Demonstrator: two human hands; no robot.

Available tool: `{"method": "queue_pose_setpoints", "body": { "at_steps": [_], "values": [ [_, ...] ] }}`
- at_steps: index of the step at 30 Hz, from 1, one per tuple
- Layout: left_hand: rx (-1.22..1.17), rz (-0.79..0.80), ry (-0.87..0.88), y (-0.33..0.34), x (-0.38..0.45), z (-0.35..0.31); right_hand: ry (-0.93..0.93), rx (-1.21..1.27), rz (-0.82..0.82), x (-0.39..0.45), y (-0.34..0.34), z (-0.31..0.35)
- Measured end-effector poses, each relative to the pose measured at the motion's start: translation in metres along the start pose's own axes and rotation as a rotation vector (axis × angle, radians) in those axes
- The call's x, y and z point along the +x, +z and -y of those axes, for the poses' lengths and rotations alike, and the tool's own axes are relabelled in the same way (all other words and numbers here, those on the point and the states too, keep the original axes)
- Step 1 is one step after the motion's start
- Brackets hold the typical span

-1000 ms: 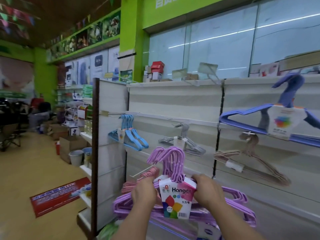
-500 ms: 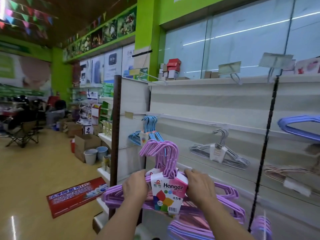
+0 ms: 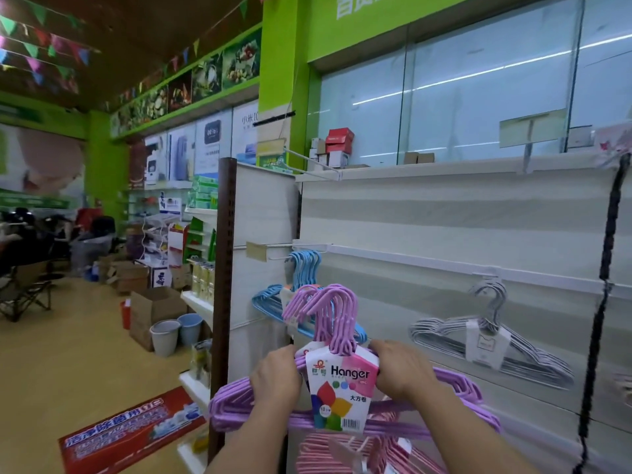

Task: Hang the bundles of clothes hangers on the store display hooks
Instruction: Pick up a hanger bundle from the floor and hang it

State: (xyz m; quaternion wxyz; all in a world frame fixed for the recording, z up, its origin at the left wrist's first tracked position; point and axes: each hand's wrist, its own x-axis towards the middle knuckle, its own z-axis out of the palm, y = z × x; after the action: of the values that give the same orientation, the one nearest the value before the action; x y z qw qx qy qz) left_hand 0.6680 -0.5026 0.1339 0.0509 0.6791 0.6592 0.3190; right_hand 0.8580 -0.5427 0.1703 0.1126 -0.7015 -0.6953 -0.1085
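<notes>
I hold a bundle of purple hangers with a white "Hanger" label in front of the white slat wall. My left hand grips its left shoulder and my right hand grips its right shoulder, hooks pointing up. Just behind the purple hooks a blue hanger bundle hangs on a display hook with a tan price tag. A grey hanger bundle hangs on a hook further right. A pink hanger bundle is below my hands, partly hidden.
A brown upright post marks the left end of the slat wall. A black upright divides the panels on the right. Cardboard boxes and buckets stand on the floor at left, beside side shelves with goods.
The view has swung left along the wall, so the blue and grey bundles shifted right in frame. The purple bundle stays gripped in both hands, now right in front of the blue bundle.
</notes>
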Motion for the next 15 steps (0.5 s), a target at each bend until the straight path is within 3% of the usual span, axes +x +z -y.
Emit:
{"method": "queue_pose_setpoints", "body": {
  "at_steps": [3,9,12,15],
  "values": [
    [0.003,0.008,-0.014,0.010,0.029,0.008,0.040,0.101,0.158,0.035,0.013,0.000],
    [-0.027,0.047,0.007,0.027,0.089,0.029,0.234,0.768,0.642,0.087,0.011,-0.004],
    [-0.021,0.074,0.088,0.028,0.122,0.043,0.393,1.087,0.647,0.108,0.023,-0.003],
    [-0.017,0.087,0.171,0.031,0.154,0.054,0.478,0.991,0.513,0.121,0.031,0.019]
  ]
}}
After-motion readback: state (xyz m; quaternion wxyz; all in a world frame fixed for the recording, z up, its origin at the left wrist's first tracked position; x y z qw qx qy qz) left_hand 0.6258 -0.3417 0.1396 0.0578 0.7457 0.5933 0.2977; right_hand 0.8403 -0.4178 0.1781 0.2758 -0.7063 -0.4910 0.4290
